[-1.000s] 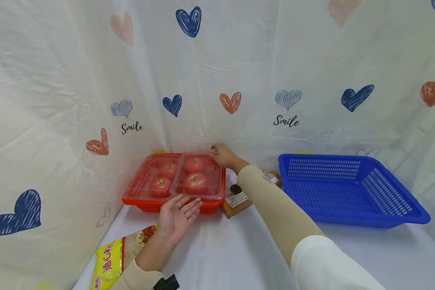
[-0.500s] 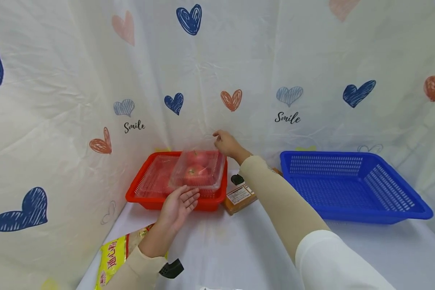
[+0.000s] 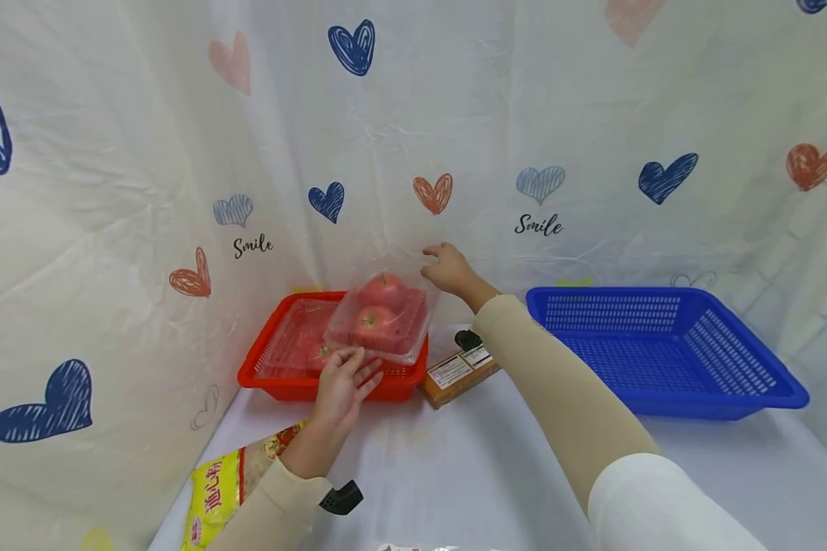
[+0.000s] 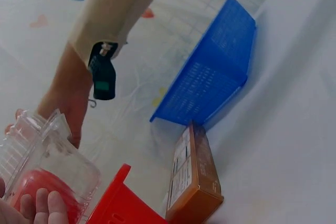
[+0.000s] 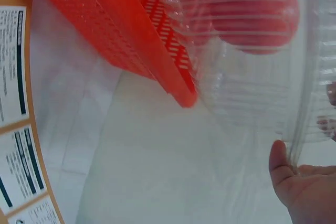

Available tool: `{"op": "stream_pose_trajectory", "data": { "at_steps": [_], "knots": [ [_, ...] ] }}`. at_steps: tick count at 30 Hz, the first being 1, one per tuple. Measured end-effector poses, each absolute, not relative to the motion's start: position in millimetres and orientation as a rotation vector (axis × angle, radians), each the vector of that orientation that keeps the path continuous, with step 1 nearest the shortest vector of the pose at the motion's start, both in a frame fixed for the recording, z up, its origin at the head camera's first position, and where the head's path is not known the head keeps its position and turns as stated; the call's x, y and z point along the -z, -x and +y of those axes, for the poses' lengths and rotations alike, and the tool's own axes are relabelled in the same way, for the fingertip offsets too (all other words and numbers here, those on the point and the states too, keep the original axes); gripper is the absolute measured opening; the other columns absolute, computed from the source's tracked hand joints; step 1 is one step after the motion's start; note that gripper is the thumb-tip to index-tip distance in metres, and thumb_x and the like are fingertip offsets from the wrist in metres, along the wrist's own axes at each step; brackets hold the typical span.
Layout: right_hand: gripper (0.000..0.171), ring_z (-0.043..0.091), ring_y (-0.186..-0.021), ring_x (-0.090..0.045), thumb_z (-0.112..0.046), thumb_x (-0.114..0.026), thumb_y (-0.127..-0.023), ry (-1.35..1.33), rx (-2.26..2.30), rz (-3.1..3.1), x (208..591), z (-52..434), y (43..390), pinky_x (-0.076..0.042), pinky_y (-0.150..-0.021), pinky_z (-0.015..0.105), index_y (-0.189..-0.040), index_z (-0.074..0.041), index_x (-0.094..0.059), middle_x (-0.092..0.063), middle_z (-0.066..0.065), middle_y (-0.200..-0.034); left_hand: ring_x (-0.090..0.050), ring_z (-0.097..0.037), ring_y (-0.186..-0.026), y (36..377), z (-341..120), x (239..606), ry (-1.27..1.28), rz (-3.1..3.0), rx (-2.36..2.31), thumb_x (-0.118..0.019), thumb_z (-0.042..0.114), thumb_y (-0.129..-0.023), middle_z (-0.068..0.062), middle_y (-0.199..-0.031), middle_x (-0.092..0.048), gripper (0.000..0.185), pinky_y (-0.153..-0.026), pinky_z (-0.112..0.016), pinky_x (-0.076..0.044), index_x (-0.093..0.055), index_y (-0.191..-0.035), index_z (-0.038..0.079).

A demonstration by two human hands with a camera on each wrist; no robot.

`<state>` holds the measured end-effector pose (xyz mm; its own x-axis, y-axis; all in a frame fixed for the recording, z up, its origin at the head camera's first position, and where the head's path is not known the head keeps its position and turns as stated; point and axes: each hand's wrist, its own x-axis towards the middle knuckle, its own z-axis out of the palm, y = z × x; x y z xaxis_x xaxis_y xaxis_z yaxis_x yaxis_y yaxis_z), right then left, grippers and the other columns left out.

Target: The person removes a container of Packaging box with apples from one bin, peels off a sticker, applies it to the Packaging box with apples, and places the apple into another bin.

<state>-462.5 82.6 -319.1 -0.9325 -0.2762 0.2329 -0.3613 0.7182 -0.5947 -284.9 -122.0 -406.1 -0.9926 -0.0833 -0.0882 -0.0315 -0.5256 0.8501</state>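
Clear tomato box [image 3: 384,319] tilted above the right end of the red basket [image 3: 273,376], pinched at the far corner by the right hand [image 3: 450,269], near edge propped on the straight fingertips of the left hand [image 3: 341,383]. Thin plastic held by one corner only: likely to flex, pop open or slip, dumping tomatoes [image 3: 379,306] onto the second box [image 3: 296,348] below. Could also clip the brown carton [image 3: 458,370] just beside the basket.
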Motion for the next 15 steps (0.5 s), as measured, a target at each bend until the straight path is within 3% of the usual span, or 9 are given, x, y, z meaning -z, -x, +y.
{"op": "stream_pose_trajectory", "data": {
  "at_steps": [9, 15],
  "knots": [
    [0.057, 0.028, -0.127, -0.026, -0.027, -0.056, -0.083, -0.516, -1.064, -2.969, 306, 99, 451, -0.028, -0.099, 0.045, -0.134, -0.01, -0.039, -0.032, 0.011, -0.138, -0.054, -0.031, -0.099, 288, -131, 401, -0.168, -1.569, 2.599, -0.057, 0.018, -0.088, -0.013, -0.108, -0.051, 0.029, -0.085, -0.041, -0.045, -0.041, -0.109, 0.009],
    [0.066, 0.031, -0.115, -0.043, -0.027, -0.057, -0.083, -0.533, -1.23, -3.046, 303, 119, 438, -0.04, -0.09, 0.044, -0.139, -0.007, -0.028, -0.031, 0.015, -0.139, -0.054, -0.029, -0.096, 292, -135, 397, -0.191, -1.643, 2.56, -0.059, 0.018, -0.086, -0.012, -0.105, -0.052, 0.033, -0.086, -0.04, -0.044, -0.04, -0.111, 0.008]
  ]
}}
